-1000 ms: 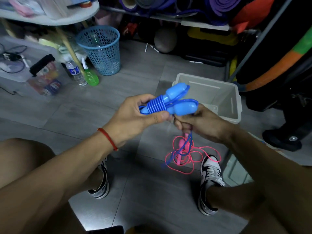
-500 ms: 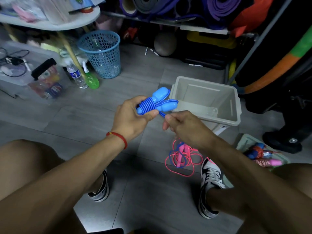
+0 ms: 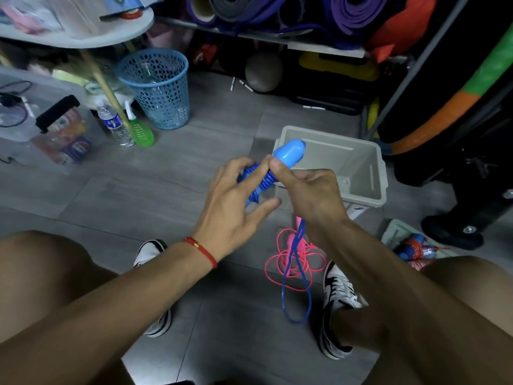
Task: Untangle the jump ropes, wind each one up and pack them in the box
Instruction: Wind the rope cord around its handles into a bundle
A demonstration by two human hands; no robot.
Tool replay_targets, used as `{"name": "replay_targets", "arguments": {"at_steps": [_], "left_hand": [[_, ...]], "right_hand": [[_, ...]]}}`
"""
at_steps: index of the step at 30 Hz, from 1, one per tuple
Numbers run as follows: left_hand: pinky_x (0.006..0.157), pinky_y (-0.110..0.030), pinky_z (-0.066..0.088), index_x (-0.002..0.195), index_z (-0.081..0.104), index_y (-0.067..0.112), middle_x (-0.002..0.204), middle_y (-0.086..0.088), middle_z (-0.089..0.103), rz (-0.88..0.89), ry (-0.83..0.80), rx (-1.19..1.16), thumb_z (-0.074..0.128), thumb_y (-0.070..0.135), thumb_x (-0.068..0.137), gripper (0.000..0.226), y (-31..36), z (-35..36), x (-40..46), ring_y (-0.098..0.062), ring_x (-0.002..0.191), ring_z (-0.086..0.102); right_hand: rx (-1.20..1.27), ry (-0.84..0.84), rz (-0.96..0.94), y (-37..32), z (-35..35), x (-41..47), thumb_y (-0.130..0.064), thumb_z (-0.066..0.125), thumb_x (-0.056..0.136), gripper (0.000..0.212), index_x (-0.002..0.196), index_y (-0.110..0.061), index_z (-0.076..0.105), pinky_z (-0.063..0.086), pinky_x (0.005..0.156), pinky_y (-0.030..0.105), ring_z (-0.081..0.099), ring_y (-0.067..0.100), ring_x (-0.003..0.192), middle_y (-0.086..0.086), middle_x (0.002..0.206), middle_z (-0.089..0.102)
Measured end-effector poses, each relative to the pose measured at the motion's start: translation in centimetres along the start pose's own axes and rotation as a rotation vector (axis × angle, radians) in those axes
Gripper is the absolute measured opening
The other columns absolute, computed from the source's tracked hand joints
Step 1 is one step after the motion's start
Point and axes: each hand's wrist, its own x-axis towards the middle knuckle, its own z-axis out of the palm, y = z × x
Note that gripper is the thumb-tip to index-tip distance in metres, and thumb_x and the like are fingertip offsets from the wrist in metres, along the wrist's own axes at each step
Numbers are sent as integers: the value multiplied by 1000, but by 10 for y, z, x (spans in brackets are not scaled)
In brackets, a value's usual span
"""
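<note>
**Winding the blue rope above the box**

The grey box is seen with no rope visible inside. The blue rope is pinched by the right hand; the left hand is spread, fingers touching its coils. A pink rope lies on the floor.

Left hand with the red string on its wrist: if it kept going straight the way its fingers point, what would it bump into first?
The left hand points up and right, and its fingers already touch the wound blue jump rope that the right hand grips. Past that, the grey box seems next, though depth is hard to judge.
</note>
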Motion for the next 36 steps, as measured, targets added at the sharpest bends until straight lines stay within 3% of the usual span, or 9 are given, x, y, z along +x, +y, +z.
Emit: {"name": "replay_targets", "arguments": {"at_steps": [3,7,11,16,21,26,29,32,36], "left_hand": [[79,-20,50,136,57,21,108,-3,62,-385,-20,-512,68,43,83,59,1,-15,13,-11,89,62],[85,-39,54,130,58,2,113,-18,69,-681,-498,-1108,59,29,89,49,-4,-39,21,-32,95,67],[65,-24,49,114,61,12,89,-1,69,-463,-304,-745,60,26,94,24,-2,-20,20,-9,72,61],[69,-31,43,108,60,20,86,2,65,-424,-42,-251,64,32,90,23,-7,-4,25,-22,81,60],[76,-39,49,116,61,14,97,-7,68,-281,57,-28,54,34,89,34,-2,4,22,-33,92,62],[78,-49,46,136,55,18,106,-7,58,-135,12,198,57,35,87,52,-2,17,9,-32,99,54],[91,-42,47,147,46,16,111,-6,55,-39,-56,23,71,27,85,68,-5,15,7,-25,105,55],[91,-19,45,148,45,22,112,5,61,-223,-158,-369,67,41,85,70,-1,1,16,-3,105,58],[97,-29,49,131,59,7,114,-8,71,-419,-549,-835,60,37,92,49,-8,-28,29,-15,108,66]], "right_hand": [[-85,-135,-125,-7,-6,-1,-48,75,83,65,93,16,67,30,63,35,32,17,69,6,69,59],[-80,-319,-219,-8,-17,1,-22,70,93,27,88,3,76,43,64,31,48,10,68,4,71,59],[-262,-158,-257,6,-11,-1,-40,70,91,34,73,-12,75,41,58,37,40,25,57,0,58,59],[-341,-62,-120,-2,7,-2,-36,62,94,27,88,-16,79,51,65,37,57,22,61,12,73,71],[-304,-57,-28,-10,12,-10,-34,66,91,49,52,-12,48,27,44,22,27,10,41,-9,40,30],[-176,38,-5,-7,11,-9,-55,72,83,65,46,-18,35,23,46,26,23,11,43,-11,42,24],[-120,50,-32,-1,5,-4,-56,73,82,64,53,-3,54,25,48,26,25,9,46,-10,42,31],[-91,-61,-101,-3,-3,2,-63,69,77,60,85,-4,76,52,63,47,44,10,67,15,75,74],[-79,-306,-228,-5,-20,0,-34,65,96,31,96,-6,79,54,77,44,56,14,81,26,93,73]]}}
